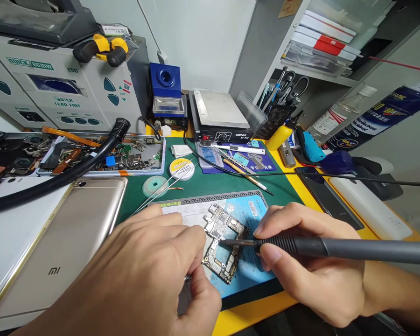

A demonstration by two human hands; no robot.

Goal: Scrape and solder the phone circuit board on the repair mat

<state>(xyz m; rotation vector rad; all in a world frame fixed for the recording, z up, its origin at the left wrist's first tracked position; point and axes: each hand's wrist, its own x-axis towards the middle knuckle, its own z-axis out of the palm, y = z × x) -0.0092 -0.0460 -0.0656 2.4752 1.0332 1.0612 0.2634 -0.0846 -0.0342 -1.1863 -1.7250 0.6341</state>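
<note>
My right hand (311,266) grips a soldering iron (336,247) by its ribbed dark handle, thumb and fingers around it. The iron's tip touches or hovers just over the middle of a phone circuit board (219,228); I cannot tell which. That board lies tilted on a blue and white mat (255,275). Closed at the board's left side is my left hand (157,261), thumb against the fingers. A small bit of metal shows by its thumb, but most of what it holds is hidden. Two thin pale strands (161,186) run up behind this hand.
A gold phone back (56,261) lies at left, under a black hose (91,161). Behind stand a Quick rework station (73,88), a blue iron stand (166,88) and a hot plate (220,112). A parts tray (163,161), round tin (182,169) and several tools surround the mat.
</note>
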